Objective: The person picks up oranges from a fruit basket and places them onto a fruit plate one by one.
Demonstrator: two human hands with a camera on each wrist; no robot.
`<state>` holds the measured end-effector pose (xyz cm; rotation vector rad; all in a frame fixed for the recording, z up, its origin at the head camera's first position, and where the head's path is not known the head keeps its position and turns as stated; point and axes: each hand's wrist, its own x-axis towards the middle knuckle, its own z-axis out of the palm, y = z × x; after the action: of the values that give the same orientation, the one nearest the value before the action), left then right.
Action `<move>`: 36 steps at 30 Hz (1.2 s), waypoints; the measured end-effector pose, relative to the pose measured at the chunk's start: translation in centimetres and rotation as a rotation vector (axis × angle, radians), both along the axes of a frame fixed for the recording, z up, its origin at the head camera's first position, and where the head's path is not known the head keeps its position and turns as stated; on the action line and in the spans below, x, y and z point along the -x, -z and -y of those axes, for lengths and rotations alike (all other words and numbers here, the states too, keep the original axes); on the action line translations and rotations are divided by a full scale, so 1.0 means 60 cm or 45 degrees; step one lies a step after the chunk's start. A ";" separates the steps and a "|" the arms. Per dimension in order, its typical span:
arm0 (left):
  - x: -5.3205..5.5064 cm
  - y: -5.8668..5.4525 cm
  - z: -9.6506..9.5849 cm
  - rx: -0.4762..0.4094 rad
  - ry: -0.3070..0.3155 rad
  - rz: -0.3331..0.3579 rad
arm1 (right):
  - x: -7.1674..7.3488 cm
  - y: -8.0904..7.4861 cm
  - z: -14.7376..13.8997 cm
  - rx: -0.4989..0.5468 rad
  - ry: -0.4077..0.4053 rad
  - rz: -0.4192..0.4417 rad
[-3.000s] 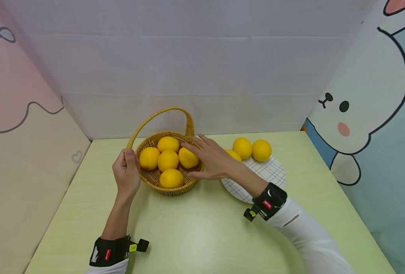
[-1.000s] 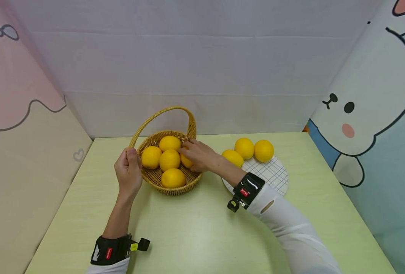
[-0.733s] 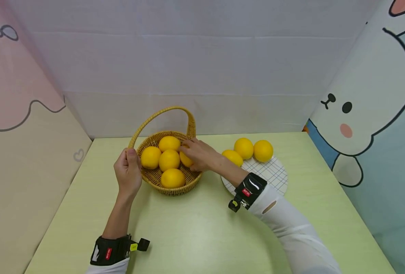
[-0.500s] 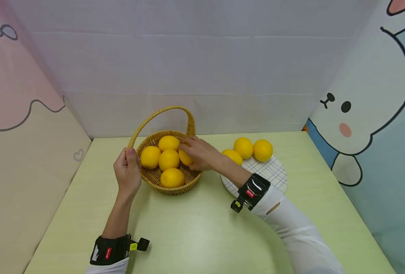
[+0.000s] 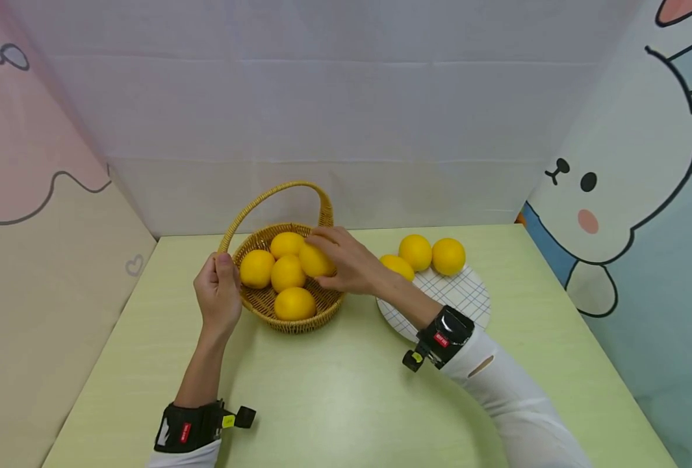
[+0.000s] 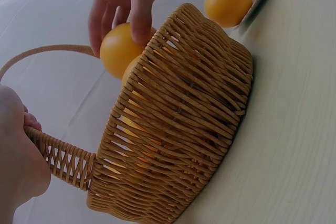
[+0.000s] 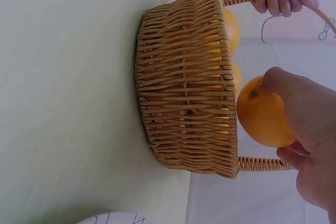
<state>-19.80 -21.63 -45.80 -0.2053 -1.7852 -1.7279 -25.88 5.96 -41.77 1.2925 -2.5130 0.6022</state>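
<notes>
Orange fruit is gripped by the right hand, with the thumb and fingers set around opposite sides of it. It is held at the right side of the wicker basket, just above the rim; whether it is touched by its neighbours cannot be told. The arched handle of the basket is grasped on its left side by the left hand. Inside the basket, four more fruits are grouped close together. To the right, three separate fruits are lined up at the far edge of a white plate marked with a grid; the leftmost is partly covered by the right forearm. Black bands are worn on both wrists, beside white sleeves. Basket and plate are supported by the pale green tabletop, which is backed by a white wall.
</notes>
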 end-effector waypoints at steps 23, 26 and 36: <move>0.002 0.004 0.005 0.027 0.008 0.027 | -0.020 -0.007 0.000 0.232 -0.096 -0.078; 0.002 0.003 0.004 0.024 0.010 0.022 | -0.019 -0.006 0.000 0.232 -0.096 -0.080; 0.003 0.002 0.003 0.018 0.009 0.014 | -0.023 -0.003 -0.020 0.232 -0.033 -0.074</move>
<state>-19.95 -21.78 -45.94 -0.2089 -1.8073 -1.7251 -24.48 7.17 -41.62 1.2588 -2.3368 0.7681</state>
